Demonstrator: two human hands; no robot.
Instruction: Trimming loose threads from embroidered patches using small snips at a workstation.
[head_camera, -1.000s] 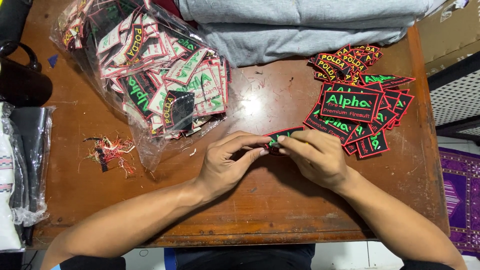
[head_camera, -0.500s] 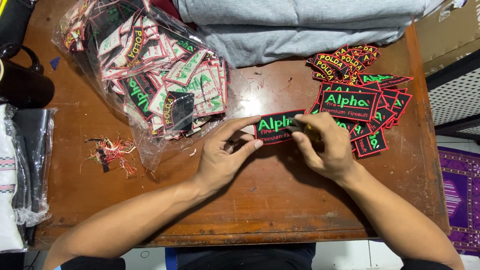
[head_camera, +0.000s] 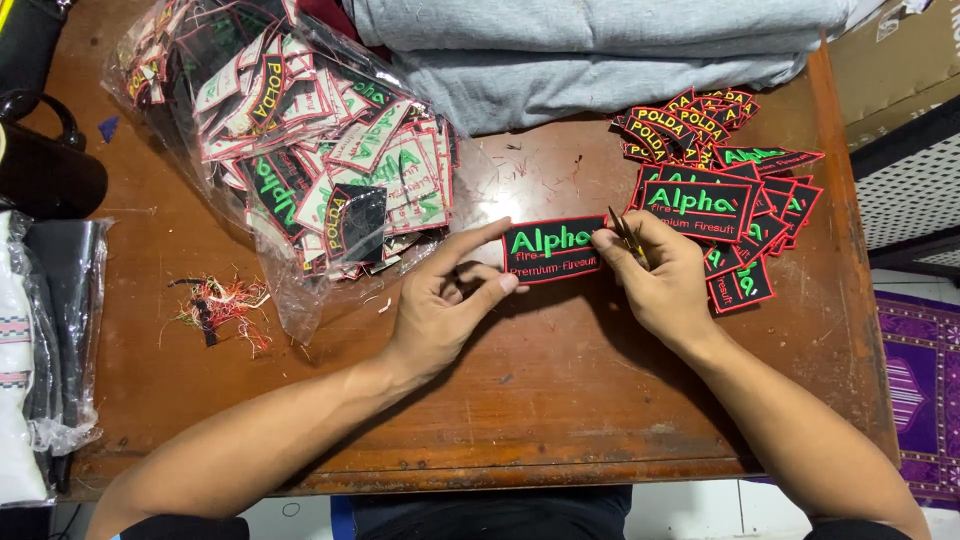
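Both hands (head_camera: 445, 300) (head_camera: 655, 280) pinch black patch (head_camera: 553, 250); rt tool partly hidden.

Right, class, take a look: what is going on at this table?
A person holds a black embroidered patch flat on the wooden table, left hand at its left edge, right hand at its right with a thin tool. Finished patches are piled to the right; a plastic bag of patches lies left.

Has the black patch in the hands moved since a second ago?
Yes. The black patch has moved away from the person, up toward the folded grey cloth, and now lies flat with its face showing between both hands.
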